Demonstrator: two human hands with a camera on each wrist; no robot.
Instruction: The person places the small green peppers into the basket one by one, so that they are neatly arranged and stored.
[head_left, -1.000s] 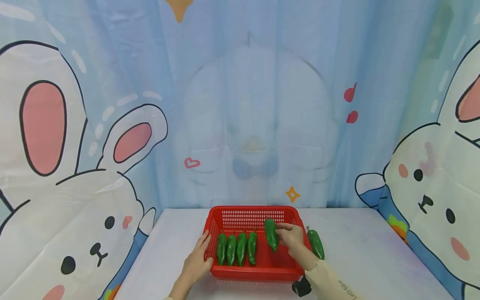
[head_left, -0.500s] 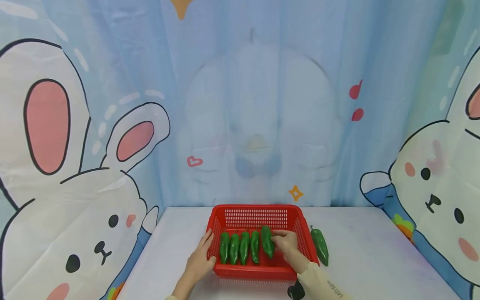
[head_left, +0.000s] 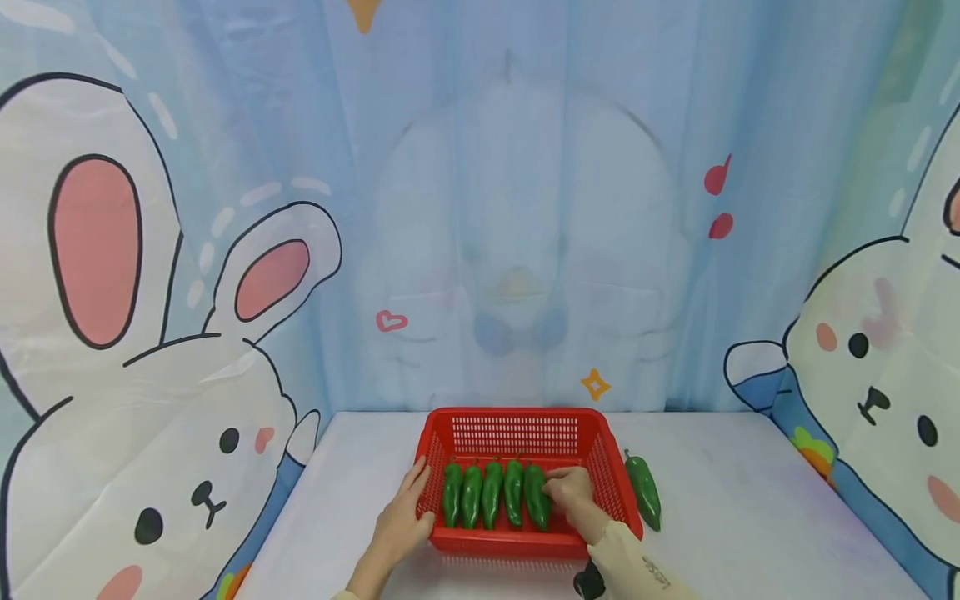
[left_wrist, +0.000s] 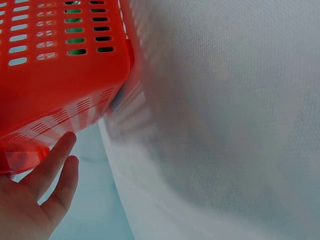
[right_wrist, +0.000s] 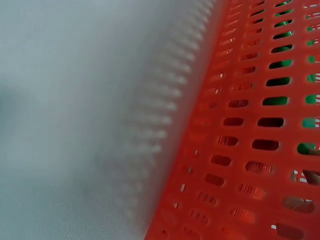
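A red plastic basket [head_left: 517, 546] sits on the table with several green peppers [head_left: 471, 497] lying side by side in it. My left hand [head_left: 397, 525] rests against the basket's left side, its fingers extended along the wall and thumb near the front corner. In the left wrist view, spread fingers [left_wrist: 59, 167] show beside the basket's outer wall. My right hand [head_left: 573, 496] reaches inside the basket and pinches the rightmost green pepper [head_left: 536, 498] of the row; its fingertips are partly hidden. The right wrist view shows mostly the perforated basket wall [right_wrist: 250, 130].
One more green pepper [head_left: 643, 492] lies on the white table [head_left: 720, 500] just right of the basket. A small black object [head_left: 589, 581] shows at the right wrist. Behind the table hangs a blue curtain [head_left: 517, 208] printed with cartoon rabbits.
The right hand has lowered the pepper and moved it left, from above the basket floor into line with the others. The left hand has stayed at the basket's left side.
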